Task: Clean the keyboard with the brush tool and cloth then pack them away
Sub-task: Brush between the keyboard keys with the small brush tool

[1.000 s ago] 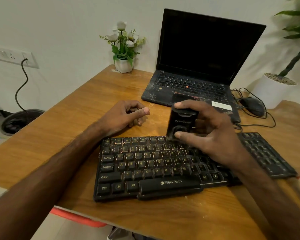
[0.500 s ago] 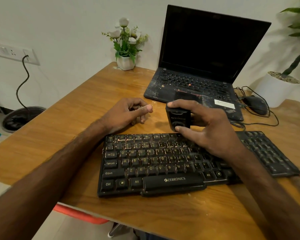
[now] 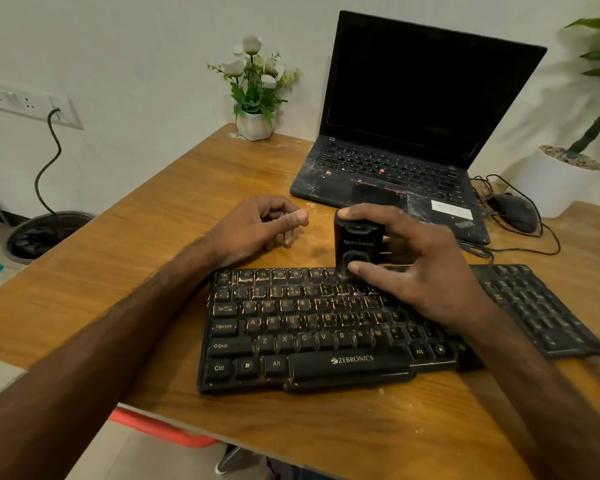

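A dusty black Zebronics keyboard (image 3: 326,327) lies across the near part of the wooden desk (image 3: 153,265). My right hand (image 3: 420,268) grips a small black block-shaped brush tool (image 3: 358,242), thumb low on its front and index finger over its top. The tool stands upright at the keyboard's top row, near the middle. My left hand (image 3: 257,225) rests on the desk just behind the keyboard's upper left corner, fingers loosely curled with nothing in them. No cloth is in view.
A dirty open laptop (image 3: 406,133) stands behind the keyboard. A small white flower pot (image 3: 255,124) is at the back left. A black mouse (image 3: 515,211) with cables and a big white planter (image 3: 558,181) sit at the right. The desk edge runs close in front.
My right hand drew the brush tool back off the top rows to the keyboard's rear edge, then brought it onto the top row again. My left hand stayed where it was.
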